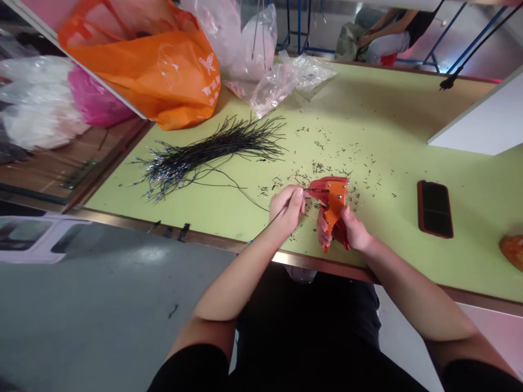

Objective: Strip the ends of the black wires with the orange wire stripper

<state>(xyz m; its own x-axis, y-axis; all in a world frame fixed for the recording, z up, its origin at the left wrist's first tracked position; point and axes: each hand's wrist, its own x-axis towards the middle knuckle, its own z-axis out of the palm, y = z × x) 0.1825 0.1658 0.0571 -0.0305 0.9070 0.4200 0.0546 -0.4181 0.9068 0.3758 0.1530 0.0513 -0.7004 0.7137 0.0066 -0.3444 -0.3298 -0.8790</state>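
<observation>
My right hand [354, 228] is closed around the handles of an orange and red wire stripper [335, 200], held over the near edge of the table. Its jaws point left, toward my left hand [289, 208]. Between the thumb and fingers of that hand is pinched a thin black wire [274, 219], whose blue-tipped tail trails down along my forearm. The wire's other end is at the stripper's jaws; how deep it sits there I cannot tell. To the left lies a large bundle of black wires [216, 147], many with blue and silvery tips on their left ends.
Short black clippings [317, 167] are scattered around the stripper on the green table [392, 125]. A phone [435, 209] lies at right. An orange bag [163, 71] and clear plastic bags [272, 90] stand at the back. Beyond the table sits another person [392, 32]. A black plug [448, 83] hangs at upper right.
</observation>
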